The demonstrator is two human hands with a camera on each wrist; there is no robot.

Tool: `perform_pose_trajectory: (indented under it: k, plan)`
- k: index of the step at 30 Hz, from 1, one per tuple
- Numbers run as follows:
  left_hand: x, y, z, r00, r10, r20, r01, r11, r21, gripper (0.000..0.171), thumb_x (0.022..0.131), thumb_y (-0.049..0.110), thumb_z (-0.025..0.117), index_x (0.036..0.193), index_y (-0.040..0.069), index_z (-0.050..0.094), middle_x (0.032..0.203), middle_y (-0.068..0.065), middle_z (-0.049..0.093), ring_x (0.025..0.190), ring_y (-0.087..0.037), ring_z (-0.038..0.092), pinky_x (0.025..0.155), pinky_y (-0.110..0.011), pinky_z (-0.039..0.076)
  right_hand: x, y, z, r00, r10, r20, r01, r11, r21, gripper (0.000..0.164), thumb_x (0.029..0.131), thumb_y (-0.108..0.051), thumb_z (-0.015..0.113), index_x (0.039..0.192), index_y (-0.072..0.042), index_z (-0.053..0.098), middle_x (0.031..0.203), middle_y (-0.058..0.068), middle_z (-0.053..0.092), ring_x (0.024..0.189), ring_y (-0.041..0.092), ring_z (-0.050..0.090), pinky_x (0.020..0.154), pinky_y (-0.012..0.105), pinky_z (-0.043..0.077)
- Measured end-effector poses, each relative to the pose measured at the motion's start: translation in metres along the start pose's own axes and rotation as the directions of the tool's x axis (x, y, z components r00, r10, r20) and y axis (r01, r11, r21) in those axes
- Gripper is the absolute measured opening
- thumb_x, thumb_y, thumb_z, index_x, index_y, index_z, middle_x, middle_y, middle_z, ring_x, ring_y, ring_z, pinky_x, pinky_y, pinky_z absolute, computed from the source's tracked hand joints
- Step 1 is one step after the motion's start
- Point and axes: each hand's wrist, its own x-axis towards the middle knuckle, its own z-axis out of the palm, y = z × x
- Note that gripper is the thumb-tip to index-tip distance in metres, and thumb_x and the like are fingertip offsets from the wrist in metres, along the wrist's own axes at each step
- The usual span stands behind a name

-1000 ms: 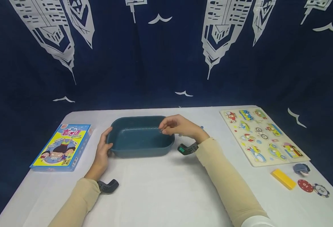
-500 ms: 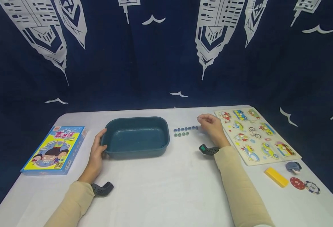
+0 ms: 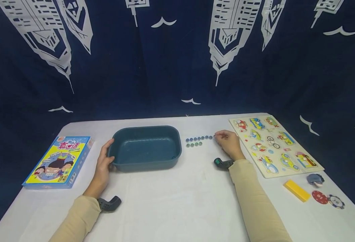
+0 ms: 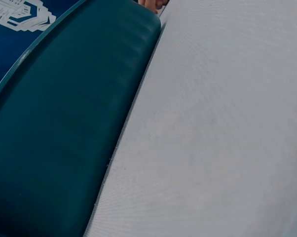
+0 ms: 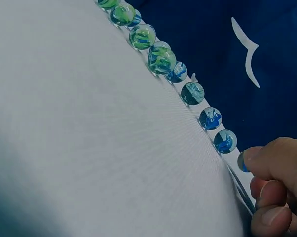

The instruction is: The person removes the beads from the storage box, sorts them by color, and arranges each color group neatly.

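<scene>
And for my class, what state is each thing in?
Dark teal rectangular basin: upright, held by the left hand
Blue-swirled glass marbles: in a row, end one pinched by the right hand
Green-swirled glass marbles: shorter row
Blue-and-yellow cardboard box: closed, flat
Cream rectangular picture board: flat
Yellow rectangular block: flat
Round red chip: flat
Round dark-and-white chip: flat

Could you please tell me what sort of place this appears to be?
Probably an indoor recording setup, though I can't be certain: a white table bearing a puzzle stands before a printed curtain, and wrist cameras are worn.
</scene>
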Motion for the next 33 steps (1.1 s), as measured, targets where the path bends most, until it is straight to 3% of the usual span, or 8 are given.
perform_pose_trajectory:
  k: [6,13,17,21,24,26,29,33]
  plan:
    - [-0.002,-0.001,-0.002,1.0,-0.002,-0.005,0.002,1.0,0.0,0.071,0.084,0.0,0.033,0.154,0.001,0.024,0.165,-0.017,0.012,0.153,-0.032,0.001,0.119,-0.048,-0.001,0.0,-0.002,0.0,0.999,-0.003,0.043,0.004,1.0,-0.018,0.022,0.092,-0.015,0.066,0.108,-0.003,0.073,0.079,0.008,0.066,0.057,0.013,0.056,0.049,0.022,0.045]
    - [-0.003,-0.004,-0.005,1.0,-0.003,-0.009,0.003,1.0,-0.001,0.071,0.084,0.0,0.033,0.154,0.001,0.024,0.165,-0.017,0.013,0.153,-0.032,0.0,0.118,-0.048,-0.001,0.002,-0.016,-0.005,0.997,0.062,0.047,-0.071,0.969,0.237,0.03,0.096,-0.014,0.061,0.123,-0.003,0.066,0.088,0.017,0.059,0.053,0.011,0.051,0.045,0.021,0.04]
    - [-0.002,-0.005,-0.005,1.0,-0.007,-0.01,0.007,1.0,-0.006,0.07,0.084,0.0,0.034,0.154,0.0,0.025,0.165,-0.017,0.013,0.153,-0.032,0.0,0.118,-0.049,-0.002,0.001,-0.046,-0.008,0.999,-0.018,0.04,0.006,0.957,0.29,0.027,0.096,-0.012,0.061,0.12,0.0,0.067,0.086,0.016,0.061,0.053,0.012,0.051,0.047,0.021,0.04]
    - [-0.002,-0.005,-0.004,1.0,-0.012,-0.007,0.011,1.0,-0.007,0.07,0.084,0.001,0.034,0.154,0.0,0.025,0.165,-0.017,0.012,0.153,-0.032,-0.001,0.119,-0.053,-0.002,-0.005,-0.084,0.0,0.971,-0.184,0.152,0.125,0.934,0.335,0.024,0.096,-0.009,0.063,0.115,0.005,0.067,0.08,0.005,0.063,0.057,0.011,0.052,0.052,0.022,0.045]
    - [-0.002,-0.005,-0.004,1.0,-0.006,-0.007,0.006,1.0,-0.001,0.071,0.083,0.001,0.034,0.154,-0.001,0.024,0.165,-0.018,0.012,0.153,-0.033,-0.001,0.119,-0.056,-0.003,-0.014,-0.11,0.017,0.906,-0.322,0.275,0.23,0.919,0.319,0.021,0.095,-0.009,0.064,0.111,0.004,0.07,0.085,0.005,0.068,0.062,0.015,0.057,0.056,0.026,0.05]
    - [-0.001,-0.005,-0.003,1.0,-0.003,-0.006,0.003,1.0,-0.004,0.071,0.083,0.001,0.034,0.154,-0.001,0.024,0.165,-0.018,0.012,0.153,-0.033,-0.001,0.119,-0.057,-0.003,-0.02,-0.126,0.032,0.84,-0.396,0.37,0.3,0.908,0.292,0.019,0.095,-0.01,0.065,0.11,0.0,0.072,0.09,0.008,0.071,0.067,0.018,0.061,0.06,0.029,0.053]
    - [0.0,-0.006,-0.002,1.0,-0.005,-0.005,0.005,1.0,-0.006,0.071,0.083,0.001,0.033,0.154,0.0,0.024,0.165,-0.018,0.011,0.153,-0.033,-0.001,0.119,-0.058,-0.003,-0.025,-0.148,0.056,0.71,-0.472,0.522,0.378,0.882,0.281,0.017,0.094,-0.009,0.066,0.109,-0.002,0.073,0.101,0.008,0.073,0.081,0.018,0.068,0.072,0.03,0.057]
    - [0.001,-0.006,0.0,1.0,-0.012,-0.01,0.011,1.0,-0.016,0.071,0.084,0.001,0.033,0.154,0.0,0.024,0.165,-0.017,0.012,0.153,-0.031,-0.001,0.119,-0.057,-0.003,-0.026,-0.17,0.086,0.527,-0.46,0.714,0.411,0.874,0.259,0.018,0.093,-0.005,0.068,0.109,-0.003,0.074,0.1,0.004,0.073,0.092,0.01,0.068,0.084,0.025,0.055]
